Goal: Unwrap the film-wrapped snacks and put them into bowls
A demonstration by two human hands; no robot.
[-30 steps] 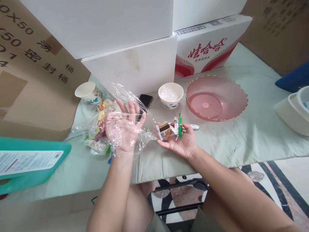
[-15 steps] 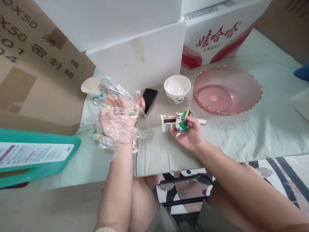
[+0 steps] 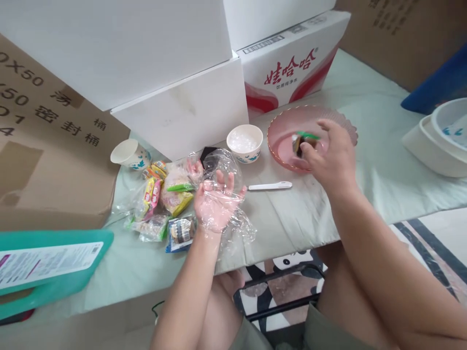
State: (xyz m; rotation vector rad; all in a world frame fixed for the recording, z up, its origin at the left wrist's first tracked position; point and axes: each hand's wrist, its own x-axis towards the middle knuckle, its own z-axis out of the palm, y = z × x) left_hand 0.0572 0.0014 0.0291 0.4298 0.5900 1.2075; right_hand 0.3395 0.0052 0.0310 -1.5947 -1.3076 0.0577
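Observation:
My left hand (image 3: 218,201) lies palm up with its fingers spread. Clear plastic film (image 3: 239,226) covers the palm and hangs down beside the wrist. Over the pink scalloped bowl (image 3: 279,116), my right hand (image 3: 333,155) has its fingers apart. Wrapped snacks (image 3: 302,145) with a green edge are just by its thumb, blurred; whether they rest on the bowl is hard to tell. To the left of my left hand is a heap of packaged snacks, among them a yellow packet (image 3: 149,192), a pink packet (image 3: 155,197) and a blue packet (image 3: 179,234).
A white knife-like tool (image 3: 270,186) lies in front of a paper bowl (image 3: 251,158) holding clear plastic. A paper cup (image 3: 129,154) leans at the left. White boxes (image 3: 182,112) stand behind, a teal jug (image 3: 51,262) at front left, white containers (image 3: 430,150) at right.
My right hand has moved from the table to over the pink bowl, spreading its fingers from the wrapped snacks. My left hand, with the film, has moved right, off the snack heap.

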